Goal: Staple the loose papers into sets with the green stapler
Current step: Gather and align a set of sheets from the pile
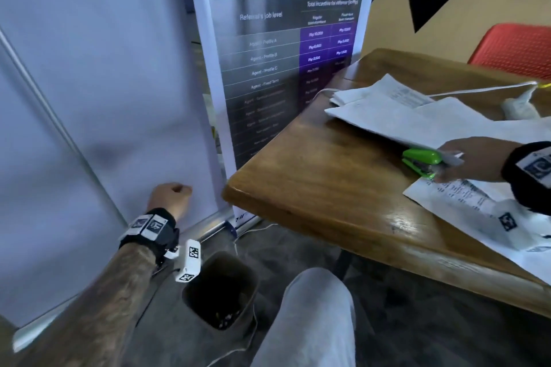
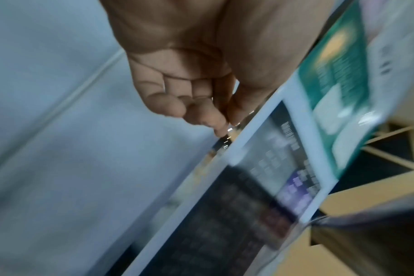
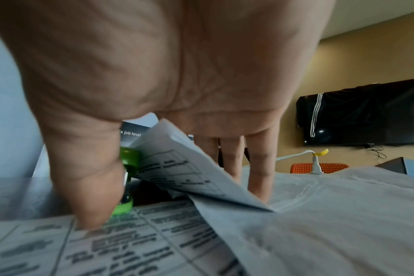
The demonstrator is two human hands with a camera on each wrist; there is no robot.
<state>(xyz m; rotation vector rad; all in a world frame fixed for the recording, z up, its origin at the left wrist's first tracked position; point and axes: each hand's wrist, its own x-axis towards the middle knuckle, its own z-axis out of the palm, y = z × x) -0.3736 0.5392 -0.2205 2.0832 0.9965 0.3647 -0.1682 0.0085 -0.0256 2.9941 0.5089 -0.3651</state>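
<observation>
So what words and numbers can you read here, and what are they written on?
"Referral's job level" - banner, dark table header.
"Total incentive for referrer" - banner, top right header; its bracketed ending is blurred.
"Agent - Profile A", "Agent - Profile B", "Agent - Profile C", "Agent - Fixed Term" - banner rows.
Purple cells' amounts and lower rows: too blurred.
Papers: print too blurred.
Green stapler: no text visible.

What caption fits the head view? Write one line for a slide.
Right hand at the green stapler among papers on the table; left hand hangs off it.

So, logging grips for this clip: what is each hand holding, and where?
Right hand grips the green stapler at its rear end; left hand holds nothing.
</observation>
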